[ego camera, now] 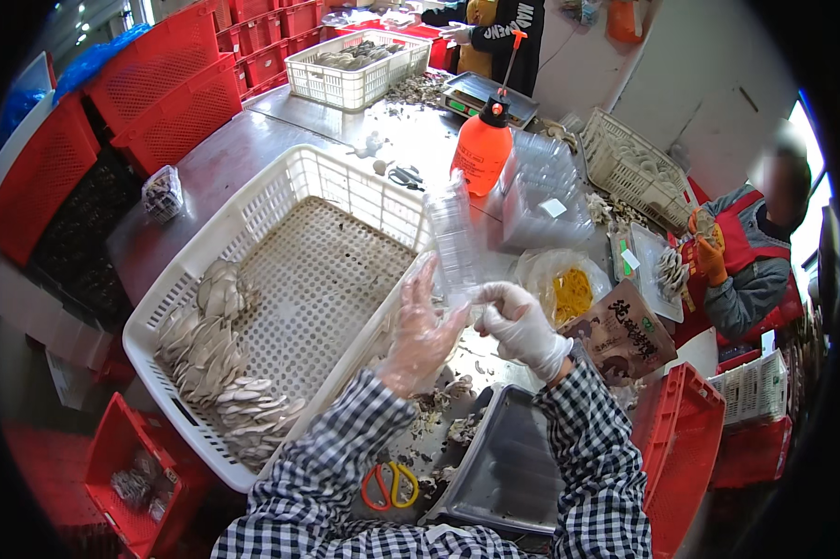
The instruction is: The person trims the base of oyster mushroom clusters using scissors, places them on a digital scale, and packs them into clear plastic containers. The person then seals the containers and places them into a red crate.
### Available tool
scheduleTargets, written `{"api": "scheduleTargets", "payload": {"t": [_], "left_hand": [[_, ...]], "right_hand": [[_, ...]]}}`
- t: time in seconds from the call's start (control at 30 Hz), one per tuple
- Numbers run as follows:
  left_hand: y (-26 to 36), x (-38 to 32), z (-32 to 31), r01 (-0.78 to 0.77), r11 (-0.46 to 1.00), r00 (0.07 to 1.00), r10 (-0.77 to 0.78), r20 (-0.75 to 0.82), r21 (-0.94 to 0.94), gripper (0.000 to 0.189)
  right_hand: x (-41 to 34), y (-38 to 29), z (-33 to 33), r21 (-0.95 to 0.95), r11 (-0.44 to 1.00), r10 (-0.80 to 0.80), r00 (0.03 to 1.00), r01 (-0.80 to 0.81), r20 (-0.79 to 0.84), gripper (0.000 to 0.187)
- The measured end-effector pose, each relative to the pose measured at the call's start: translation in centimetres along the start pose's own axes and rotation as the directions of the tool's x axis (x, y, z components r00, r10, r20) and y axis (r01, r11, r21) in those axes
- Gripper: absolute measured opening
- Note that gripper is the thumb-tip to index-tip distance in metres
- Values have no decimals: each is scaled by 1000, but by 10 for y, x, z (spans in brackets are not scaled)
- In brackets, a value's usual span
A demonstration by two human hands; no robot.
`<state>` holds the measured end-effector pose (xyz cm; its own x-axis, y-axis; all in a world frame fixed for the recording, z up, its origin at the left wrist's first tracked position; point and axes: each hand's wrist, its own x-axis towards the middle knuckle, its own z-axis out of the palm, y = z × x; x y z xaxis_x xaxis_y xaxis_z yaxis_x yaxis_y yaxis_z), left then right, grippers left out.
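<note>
My left hand, in a thin clear plastic glove, has its fingers apart and palm turned toward my right hand. My right hand wears a whitish glove; its fingers are curled by the left thumb tip, and whether they pinch clear plastic there cannot be told. Just beyond both hands stands a blurred stack of clear plastic containers. To the left, a large white perforated crate holds clusters of oyster mushrooms along its near left side. Scissors with red and yellow handles lie near my body.
A dark tray lies below my right forearm. Beyond are an orange spray bottle, more clear containers, yellow rubber bands in a bag, and a scale. A co-worker at right holds mushrooms; another person stands at the far side.
</note>
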<state>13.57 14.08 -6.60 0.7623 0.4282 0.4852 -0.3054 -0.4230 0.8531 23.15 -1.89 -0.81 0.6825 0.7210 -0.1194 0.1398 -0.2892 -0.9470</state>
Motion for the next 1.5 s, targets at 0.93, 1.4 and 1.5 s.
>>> {"api": "scheduleTargets", "payload": {"t": [0.93, 1.4, 1.5], "left_hand": [[16, -30, 63, 374, 743, 913, -400, 80, -555, 118], [-82, -33, 80, 562, -59, 367, -876, 312, -825, 28], [-47, -33, 115, 601, 57, 436, -860, 266, -797, 24]], "right_hand": [[-45, 39, -27, -557, 813, -311, 935, 167, -173, 12], [-222, 1, -106, -379, 858, -492, 764, 345, -418, 13], [-297, 18, -90, -461, 841, -485, 770, 281, -415, 14]]}}
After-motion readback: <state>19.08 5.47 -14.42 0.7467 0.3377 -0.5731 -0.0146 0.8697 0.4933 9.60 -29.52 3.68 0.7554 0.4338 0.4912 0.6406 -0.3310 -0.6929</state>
